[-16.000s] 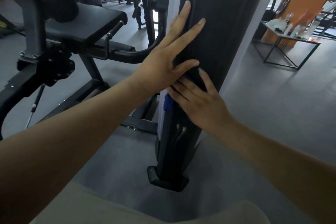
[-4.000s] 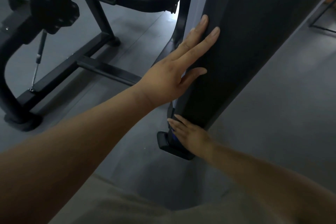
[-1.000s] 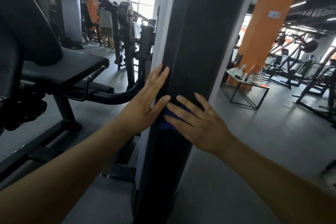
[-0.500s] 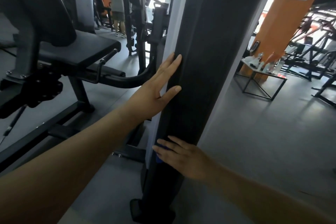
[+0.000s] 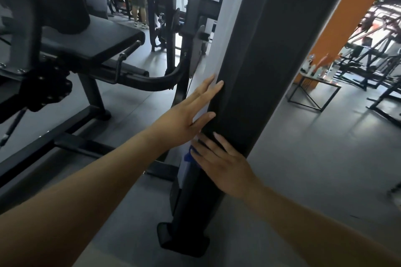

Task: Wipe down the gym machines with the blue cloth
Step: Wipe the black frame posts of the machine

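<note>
**Wiping the column, cloth under the right hand**

The step in hand is the wiping of the tall black column point(image 5: 260, 71) of a machine. The right hand point(image 5: 221, 165) lies flat on the front of the column, well above the foot point(image 5: 182, 243). Its fingers are straight and a little spread, and they press the cloth point(image 5: 188, 156) against the surface. Only a small blue corner of the cloth shows, left of the fingers at the column's pale edge. The rest is hidden under the palm.

The left hand point(image 5: 191, 115) is just above the right one. It is also flat, with straight fingers close together, and it touches the left corner of the column and holds nothing. I judge that it only gives support.

The pictures do not show which parts of the column are already clean. The next move is probably a stroke along the column. It calls for steady flat pressure, because no finger is curled around the cloth and it could slip out or fold. For a stroke upward, the left hand is in the way and must make room. A stroke downward has free surface until the foot. The seat point(image 5: 104, 37) at the left is far from both hands, so much of the task seems to remain.
</note>
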